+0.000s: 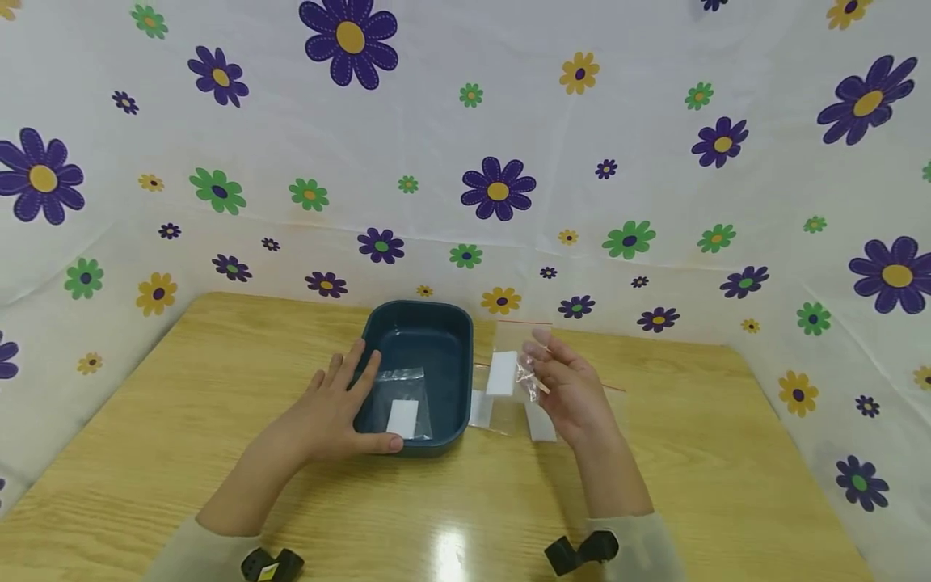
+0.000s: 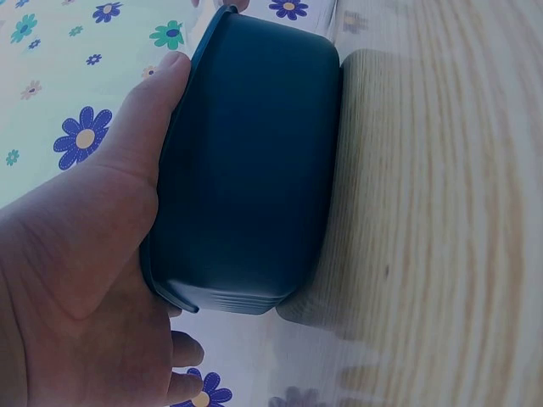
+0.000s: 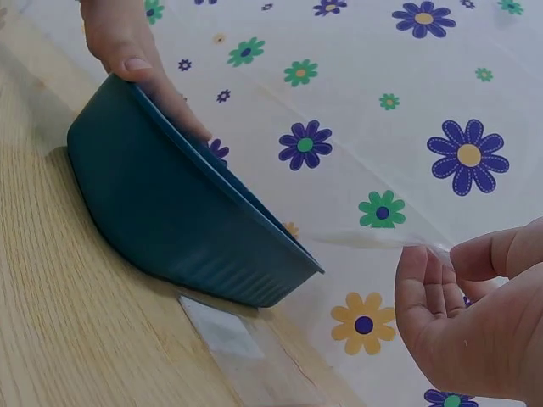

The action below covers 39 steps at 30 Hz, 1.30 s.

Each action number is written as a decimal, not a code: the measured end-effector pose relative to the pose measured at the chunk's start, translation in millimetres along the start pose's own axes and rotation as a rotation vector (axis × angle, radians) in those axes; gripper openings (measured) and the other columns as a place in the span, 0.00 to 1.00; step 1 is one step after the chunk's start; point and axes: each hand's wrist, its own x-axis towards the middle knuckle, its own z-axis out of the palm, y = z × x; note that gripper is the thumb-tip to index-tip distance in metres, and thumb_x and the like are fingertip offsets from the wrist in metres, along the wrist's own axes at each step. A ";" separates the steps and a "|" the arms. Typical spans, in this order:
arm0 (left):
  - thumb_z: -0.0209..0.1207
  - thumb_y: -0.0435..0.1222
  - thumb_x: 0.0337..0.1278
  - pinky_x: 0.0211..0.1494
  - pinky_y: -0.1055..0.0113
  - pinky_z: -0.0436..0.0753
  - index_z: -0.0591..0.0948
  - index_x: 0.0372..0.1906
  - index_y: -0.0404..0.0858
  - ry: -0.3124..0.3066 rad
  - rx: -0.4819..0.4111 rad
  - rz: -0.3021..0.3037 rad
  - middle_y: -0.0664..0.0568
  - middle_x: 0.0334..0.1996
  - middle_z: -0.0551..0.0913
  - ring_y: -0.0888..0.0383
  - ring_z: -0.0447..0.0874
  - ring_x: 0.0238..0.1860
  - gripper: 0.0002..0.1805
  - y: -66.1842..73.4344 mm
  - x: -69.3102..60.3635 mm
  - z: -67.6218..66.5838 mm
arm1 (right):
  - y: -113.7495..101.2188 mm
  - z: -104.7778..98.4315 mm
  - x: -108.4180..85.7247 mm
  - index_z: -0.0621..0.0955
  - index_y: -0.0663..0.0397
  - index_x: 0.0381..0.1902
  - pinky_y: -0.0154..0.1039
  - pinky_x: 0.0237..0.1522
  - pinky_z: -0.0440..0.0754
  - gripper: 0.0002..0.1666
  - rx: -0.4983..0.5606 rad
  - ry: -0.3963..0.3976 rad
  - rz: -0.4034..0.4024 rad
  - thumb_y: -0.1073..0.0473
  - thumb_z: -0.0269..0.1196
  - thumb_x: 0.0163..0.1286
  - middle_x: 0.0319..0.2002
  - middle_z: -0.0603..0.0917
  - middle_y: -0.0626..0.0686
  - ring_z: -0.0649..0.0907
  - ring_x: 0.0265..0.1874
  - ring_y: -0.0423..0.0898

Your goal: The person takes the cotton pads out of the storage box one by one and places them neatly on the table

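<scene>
A dark blue rectangular plastic basin stands on the table. My left hand rests on its left and front rim with fingers spread, its thumb lying along the edge. Inside the basin lies a clear zip bag with a white panel. To the right, my right hand pinches another clear zip bag by its side, above the table beside the basin. This bag has a white panel and a red line along its top; in the right wrist view it shows nearly edge-on, between thumb and fingertips.
More clear bags lie on the wooden table right of the basin, one with its white panel under my right hand, another close to the basin's side. A flower-patterned cloth hangs behind the table and along both sides.
</scene>
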 end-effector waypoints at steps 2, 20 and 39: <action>0.57 0.78 0.40 0.73 0.30 0.48 0.48 0.80 0.36 -0.002 -0.008 0.006 0.35 0.80 0.37 0.26 0.39 0.76 0.71 1.1 -0.6 1.8 | -1.5 -6.4 -3.9 0.69 0.52 0.72 0.34 0.52 0.82 0.30 -0.011 -0.003 0.005 0.71 0.53 0.74 0.55 0.82 0.47 0.83 0.52 0.40; 0.54 0.81 0.38 0.73 0.29 0.47 0.47 0.80 0.37 0.012 0.005 -0.011 0.37 0.80 0.36 0.26 0.39 0.76 0.72 -8.7 -2.2 -1.1 | -20.3 -46.4 -15.7 0.67 0.48 0.73 0.31 0.49 0.82 0.32 0.008 0.073 -0.004 0.72 0.51 0.74 0.48 0.83 0.42 0.82 0.50 0.39; 0.55 0.80 0.38 0.73 0.29 0.48 0.47 0.80 0.36 0.006 -0.009 -0.003 0.36 0.80 0.37 0.25 0.39 0.76 0.72 2.3 1.6 -3.5 | -31.3 -85.6 -14.8 0.68 0.46 0.72 0.31 0.49 0.82 0.29 0.086 0.170 0.031 0.69 0.53 0.76 0.48 0.85 0.41 0.82 0.49 0.38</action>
